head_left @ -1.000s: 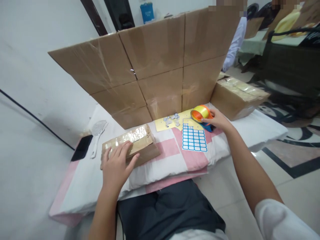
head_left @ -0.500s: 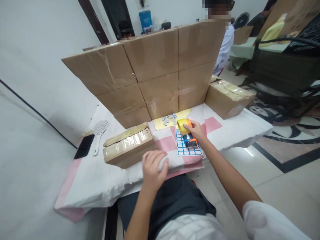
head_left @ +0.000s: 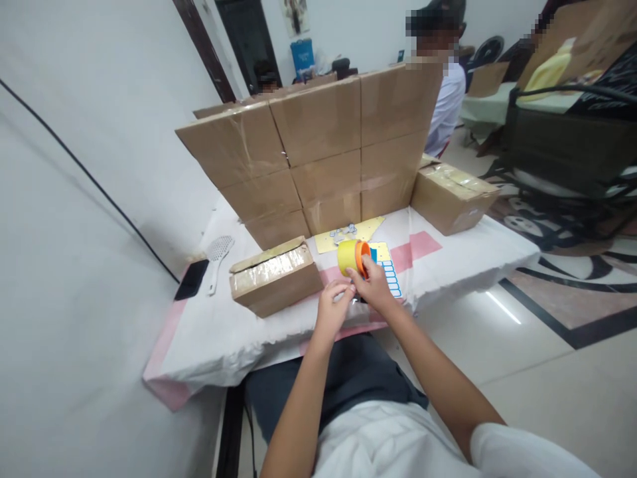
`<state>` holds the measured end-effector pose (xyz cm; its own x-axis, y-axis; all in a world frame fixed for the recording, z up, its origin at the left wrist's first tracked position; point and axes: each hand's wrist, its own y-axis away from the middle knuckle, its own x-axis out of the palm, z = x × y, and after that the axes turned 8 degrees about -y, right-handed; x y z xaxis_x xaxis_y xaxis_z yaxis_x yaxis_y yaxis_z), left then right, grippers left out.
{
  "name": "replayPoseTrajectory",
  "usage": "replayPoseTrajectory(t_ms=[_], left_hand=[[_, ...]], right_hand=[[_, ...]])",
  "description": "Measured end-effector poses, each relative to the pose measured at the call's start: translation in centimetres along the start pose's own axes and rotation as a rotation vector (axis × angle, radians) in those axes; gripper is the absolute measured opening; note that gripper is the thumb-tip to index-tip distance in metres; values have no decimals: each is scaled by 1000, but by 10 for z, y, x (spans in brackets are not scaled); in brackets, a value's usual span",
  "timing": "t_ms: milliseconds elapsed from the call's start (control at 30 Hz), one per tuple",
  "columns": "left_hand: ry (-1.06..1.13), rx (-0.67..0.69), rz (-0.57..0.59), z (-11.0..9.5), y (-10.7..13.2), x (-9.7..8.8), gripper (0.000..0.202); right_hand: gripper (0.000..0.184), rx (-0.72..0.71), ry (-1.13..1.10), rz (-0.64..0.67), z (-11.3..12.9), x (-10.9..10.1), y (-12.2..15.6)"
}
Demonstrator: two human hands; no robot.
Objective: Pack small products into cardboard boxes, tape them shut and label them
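Observation:
My right hand (head_left: 372, 287) grips a tape dispenser with an orange hub (head_left: 365, 257) and a wide yellow roll of tape (head_left: 347, 257) on it. The dispenser's dark lower end points toward me, partly covered by my fingers. My left hand (head_left: 337, 307) is closed in a pinch right at that lower end; what lies between its fingertips is too small to make out. Under and beside the dispenser lies a sheet of blue-edged blank labels (head_left: 391, 277). Behind it is a yellow sheet (head_left: 371, 229) with small grey-blue pieces on it.
An upright cardboard panel (head_left: 326, 176) backs the white-covered table (head_left: 199, 348). Cardboard boxes stand left (head_left: 279, 282) and right (head_left: 450, 199). At the far left lie a white slotted skimmer (head_left: 219, 255) and a black phone (head_left: 192, 279). A person in white (head_left: 445, 106) is beyond the panel.
My left hand has moved up and right from the table edge to the dispenser and closed in a pinch. My right hand has drawn the dispenser nearer and turned it.

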<state>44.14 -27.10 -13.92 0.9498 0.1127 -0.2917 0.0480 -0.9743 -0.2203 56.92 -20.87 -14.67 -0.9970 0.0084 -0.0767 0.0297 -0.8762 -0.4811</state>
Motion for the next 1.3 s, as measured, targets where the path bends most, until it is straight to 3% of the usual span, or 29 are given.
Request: replayPoseTrajectory(t_ms=[133, 333, 500, 700, 867, 1100, 1300], left_hand=[[31, -44, 95, -10, 2, -4, 32], [130, -137, 130, -20, 9, 16, 50], [155, -167, 112, -25, 16, 15, 49], [135, -174, 74, -30, 29, 8, 44], [121, -195, 66, -36, 43, 11, 41], [121, -240, 71, -39, 58, 16, 35], [73, -219, 148, -36, 74, 19, 35]], right_hand=[[28, 32, -87, -64, -6, -7, -3], [29, 46, -179, -217, 9, -10, -12], [31, 84, -320, -211, 20, -2, -15], [24, 256, -576, -141, 30, 6, -17], [19, 288, -558, -179, 44, 3, -20], [45, 297, -501, -135, 62, -2, -22], [44, 267, -482, -275, 59, -15, -46]])
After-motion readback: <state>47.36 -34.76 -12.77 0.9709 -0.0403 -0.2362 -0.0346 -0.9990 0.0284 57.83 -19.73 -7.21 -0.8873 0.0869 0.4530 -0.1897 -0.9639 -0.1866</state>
